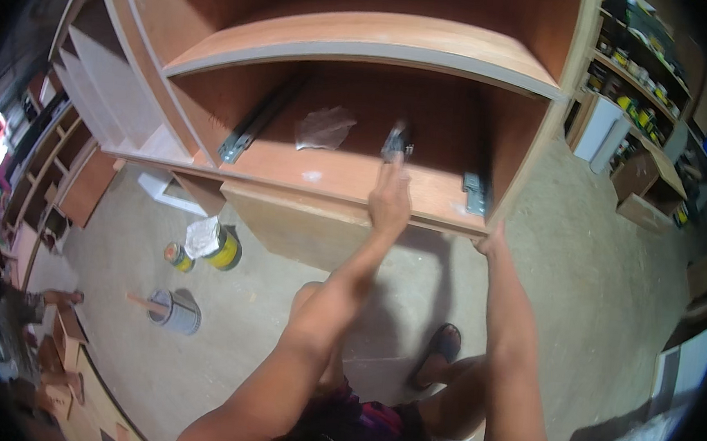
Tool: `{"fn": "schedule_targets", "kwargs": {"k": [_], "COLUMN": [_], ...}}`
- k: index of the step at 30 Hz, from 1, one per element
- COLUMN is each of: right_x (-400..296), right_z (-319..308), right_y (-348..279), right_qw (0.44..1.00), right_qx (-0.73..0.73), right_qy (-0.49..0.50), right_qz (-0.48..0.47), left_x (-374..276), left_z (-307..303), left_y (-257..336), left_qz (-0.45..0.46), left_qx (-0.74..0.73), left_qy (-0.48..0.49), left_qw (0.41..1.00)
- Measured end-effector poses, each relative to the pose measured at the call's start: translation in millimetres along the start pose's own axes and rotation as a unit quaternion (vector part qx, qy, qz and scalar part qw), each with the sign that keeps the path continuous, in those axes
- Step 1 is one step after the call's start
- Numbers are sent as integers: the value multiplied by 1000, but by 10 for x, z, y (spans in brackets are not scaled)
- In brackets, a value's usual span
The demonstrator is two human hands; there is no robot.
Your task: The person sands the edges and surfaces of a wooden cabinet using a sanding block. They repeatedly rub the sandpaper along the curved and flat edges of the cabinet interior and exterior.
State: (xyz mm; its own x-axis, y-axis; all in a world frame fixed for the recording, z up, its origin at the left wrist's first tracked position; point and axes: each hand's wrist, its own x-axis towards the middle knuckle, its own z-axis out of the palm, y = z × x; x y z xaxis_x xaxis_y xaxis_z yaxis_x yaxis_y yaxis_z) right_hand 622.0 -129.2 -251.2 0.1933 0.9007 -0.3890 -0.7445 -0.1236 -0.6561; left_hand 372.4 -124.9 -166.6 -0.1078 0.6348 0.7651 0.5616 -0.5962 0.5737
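Note:
My left hand (391, 195) reaches over the front edge of an open wooden cabinet compartment (356, 174). Its fingertips are at a small metal hardware piece (397, 142), blurred; whether they grip it or only touch it, I cannot tell. My right hand (492, 239) is at the compartment's lower right front corner, its fingers partly hidden by the edge. A metal drawer slide (236, 146) lies along the left side, and another metal slide (476, 195) is at the right. A crumpled, thin sheet (325, 127) rests on the compartment floor between them.
Below the cabinet stand a wooden panel (291, 225), a yellow-labelled can (226, 251), a smaller can (177, 256) and a grey-stained bucket (182, 313) with a stick. At lower left, another person (14, 320) is beside wooden pieces. Stocked shelves (637, 74) stand at upper right.

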Motion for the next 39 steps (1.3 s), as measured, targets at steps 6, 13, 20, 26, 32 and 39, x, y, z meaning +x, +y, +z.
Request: {"fn": "schedule_targets", "kwargs": {"k": [6, 13, 20, 26, 32, 39], "right_x": [-805, -1935, -2462, -2676, -2680, -2420], "right_z": [-686, -533, -693, -271, 322, 1361], "right_y": [-168, -305, -125, 173, 492, 843], "right_qw": [945, 920, 944, 945, 957, 967], "right_qx": [-303, -377, -311, -290, -198, -95], "right_qy": [120, 59, 22, -76, -176, -209], "right_qz": [-9, -83, -112, -131, -122, -110], "left_x": [-126, -267, -157, -577, -1280, -1193], "left_z": [-354, -358, -359, -854, -1505, -2275], "left_y": [466, 477, 360, 623, 970, 594], "left_qz": [-247, -394, -438, -408, -424, -384], "left_qx": [-392, -456, -442, -599, -630, -612], "left_qy": [-104, -178, -160, -190, -224, -196], "left_qw": [880, 778, 766, 662, 611, 663]}}
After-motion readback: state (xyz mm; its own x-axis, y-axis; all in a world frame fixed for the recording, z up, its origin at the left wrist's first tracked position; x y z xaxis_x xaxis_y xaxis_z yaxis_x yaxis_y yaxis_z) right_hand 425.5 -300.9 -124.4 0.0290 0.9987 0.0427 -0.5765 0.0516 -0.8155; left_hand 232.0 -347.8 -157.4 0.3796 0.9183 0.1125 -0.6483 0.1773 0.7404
